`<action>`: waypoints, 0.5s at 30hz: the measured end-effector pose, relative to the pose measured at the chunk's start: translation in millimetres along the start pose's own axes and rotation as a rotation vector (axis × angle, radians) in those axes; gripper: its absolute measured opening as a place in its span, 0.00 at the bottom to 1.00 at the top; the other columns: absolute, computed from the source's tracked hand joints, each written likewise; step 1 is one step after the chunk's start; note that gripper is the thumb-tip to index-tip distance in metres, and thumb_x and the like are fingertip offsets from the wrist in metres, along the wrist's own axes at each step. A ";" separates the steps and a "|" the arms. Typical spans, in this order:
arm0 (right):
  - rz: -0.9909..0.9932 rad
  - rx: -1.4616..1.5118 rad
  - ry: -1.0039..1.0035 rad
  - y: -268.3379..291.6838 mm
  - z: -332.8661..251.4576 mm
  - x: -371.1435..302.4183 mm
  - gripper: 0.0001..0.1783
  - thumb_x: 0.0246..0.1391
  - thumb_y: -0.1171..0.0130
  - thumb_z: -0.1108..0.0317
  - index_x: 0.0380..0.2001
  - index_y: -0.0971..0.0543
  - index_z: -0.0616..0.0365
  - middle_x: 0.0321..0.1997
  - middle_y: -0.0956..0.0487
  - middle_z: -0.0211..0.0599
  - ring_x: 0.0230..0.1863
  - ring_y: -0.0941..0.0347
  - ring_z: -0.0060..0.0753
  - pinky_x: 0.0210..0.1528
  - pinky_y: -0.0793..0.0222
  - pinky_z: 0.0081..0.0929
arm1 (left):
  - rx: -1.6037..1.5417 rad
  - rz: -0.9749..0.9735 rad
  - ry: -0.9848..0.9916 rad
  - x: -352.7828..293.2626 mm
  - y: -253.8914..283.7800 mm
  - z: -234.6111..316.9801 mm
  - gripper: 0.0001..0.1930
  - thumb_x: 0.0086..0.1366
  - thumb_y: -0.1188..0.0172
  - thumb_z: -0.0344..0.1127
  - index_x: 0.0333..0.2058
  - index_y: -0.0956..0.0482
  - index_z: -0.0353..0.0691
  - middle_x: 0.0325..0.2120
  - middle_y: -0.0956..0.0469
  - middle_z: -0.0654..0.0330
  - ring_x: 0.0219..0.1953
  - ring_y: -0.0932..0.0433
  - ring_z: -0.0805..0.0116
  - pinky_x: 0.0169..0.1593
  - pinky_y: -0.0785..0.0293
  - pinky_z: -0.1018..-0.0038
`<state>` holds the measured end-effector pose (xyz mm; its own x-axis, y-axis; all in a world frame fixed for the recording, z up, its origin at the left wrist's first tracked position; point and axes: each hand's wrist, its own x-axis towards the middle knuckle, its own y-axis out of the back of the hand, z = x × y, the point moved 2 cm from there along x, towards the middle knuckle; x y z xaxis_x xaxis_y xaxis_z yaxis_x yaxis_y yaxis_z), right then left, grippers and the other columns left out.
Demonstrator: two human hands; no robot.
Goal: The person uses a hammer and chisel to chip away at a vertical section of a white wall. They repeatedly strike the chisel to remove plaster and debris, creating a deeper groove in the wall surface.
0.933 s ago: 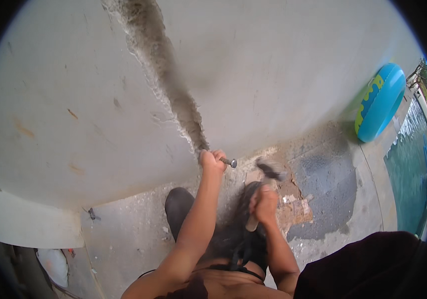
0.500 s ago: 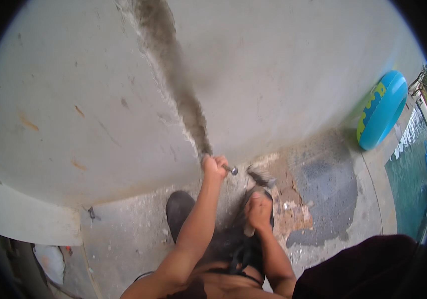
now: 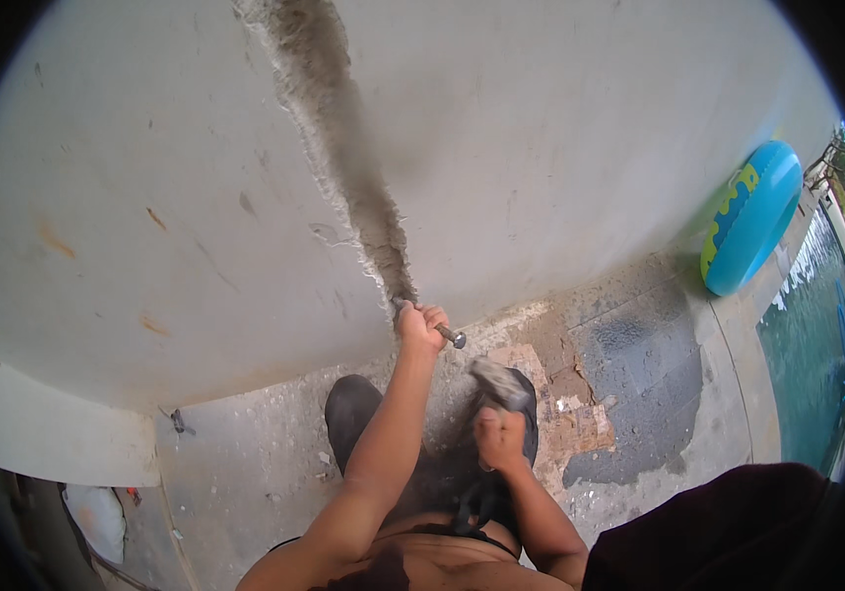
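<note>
Low down, left hand [image 3: 422,326] has its grip closed round a chisel [image 3: 453,338] at the groove's [image 3: 375,222] end, near the wall's [image 3: 540,148] lower edge; right hand [image 3: 500,437] grips a motion-blurred hammer [image 3: 501,385], apart from it.

Floor [image 3: 255,473]: grey, hard-surfaced, dusty, meeting the foot of the wall along a scuffed edge. Pale chips [image 3: 324,458] lie scattered over it, with further crumbs toward the lower right. A dark grey patch [image 3: 634,424] with an irregular outline covers part of the right side; adjoining it on the left is a brownish, broken-edged patch [image 3: 580,433], material not determinable. A small dark object [image 3: 179,422], too small to identify, lies near the wall at left. A blue-and-green inflatable ring [image 3: 757,231] stands tilted on the floor at far right, beside the wall.
</note>
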<state>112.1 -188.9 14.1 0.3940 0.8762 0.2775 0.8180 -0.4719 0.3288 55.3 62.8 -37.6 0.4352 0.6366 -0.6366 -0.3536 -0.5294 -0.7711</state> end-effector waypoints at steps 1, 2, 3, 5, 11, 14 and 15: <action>0.084 0.080 0.008 10.0 -4.4 -4.1 0.30 0.66 0.56 0.52 0.13 0.32 0.59 0.11 0.32 0.30 0.13 0.35 0.23 0.17 0.42 0.25 | -0.006 -0.001 0.030 -4.5 -1.0 -2.9 0.24 0.72 0.63 0.60 0.25 0.40 0.48 0.13 0.50 0.70 0.12 0.50 0.78 0.12 0.54 0.81; 0.117 0.192 -0.091 17.7 2.1 -12.5 0.30 0.67 0.56 0.50 0.14 0.33 0.58 0.11 0.32 0.31 0.12 0.36 0.23 0.16 0.42 0.24 | 0.038 0.019 0.000 -10.9 1.2 -7.5 0.24 0.72 0.62 0.60 0.25 0.40 0.48 0.14 0.49 0.70 0.13 0.50 0.78 0.13 0.53 0.81; 0.157 0.303 -0.183 25.2 7.4 -18.9 0.30 0.67 0.57 0.48 0.14 0.34 0.57 0.12 0.33 0.31 0.12 0.37 0.23 0.15 0.42 0.23 | 0.088 0.031 -0.028 -17.5 -0.2 -15.3 0.24 0.71 0.62 0.61 0.26 0.40 0.48 0.14 0.48 0.70 0.13 0.50 0.78 0.13 0.53 0.81; 0.197 0.333 -0.368 36.0 11.0 -24.9 0.30 0.66 0.57 0.45 0.17 0.33 0.57 0.12 0.34 0.32 0.11 0.37 0.24 0.14 0.41 0.23 | 0.167 0.064 -0.061 -30.7 4.6 -27.9 0.23 0.71 0.61 0.61 0.26 0.39 0.49 0.15 0.48 0.70 0.13 0.50 0.77 0.14 0.53 0.80; 0.298 0.462 -0.533 55.5 14.0 -37.3 0.32 0.64 0.59 0.38 0.24 0.33 0.58 0.12 0.36 0.32 0.10 0.38 0.26 0.13 0.40 0.25 | 0.253 0.123 -0.133 -55.2 8.1 -44.8 0.22 0.72 0.61 0.60 0.27 0.39 0.49 0.16 0.48 0.69 0.14 0.51 0.76 0.15 0.54 0.79; 0.335 0.495 -0.473 70.9 5.3 -23.8 0.33 0.63 0.59 0.35 0.27 0.34 0.58 0.14 0.35 0.32 0.11 0.38 0.27 0.15 0.39 0.26 | 0.205 0.098 -0.196 -48.5 -10.2 -31.2 0.22 0.73 0.62 0.58 0.26 0.41 0.49 0.16 0.49 0.69 0.14 0.52 0.76 0.16 0.55 0.79; 0.339 0.536 -0.448 76.3 0.7 -18.6 0.33 0.62 0.59 0.34 0.29 0.34 0.59 0.15 0.35 0.33 0.12 0.38 0.28 0.16 0.38 0.27 | 0.191 0.089 -0.189 -44.6 -14.0 -25.3 0.22 0.73 0.63 0.58 0.26 0.41 0.48 0.16 0.49 0.69 0.14 0.52 0.77 0.16 0.55 0.79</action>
<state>167.5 -241.2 33.5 0.6975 0.7020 -0.1438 0.6684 -0.7097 -0.2226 61.8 27.5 1.8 0.2394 0.6949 -0.6781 -0.5407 -0.4846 -0.6876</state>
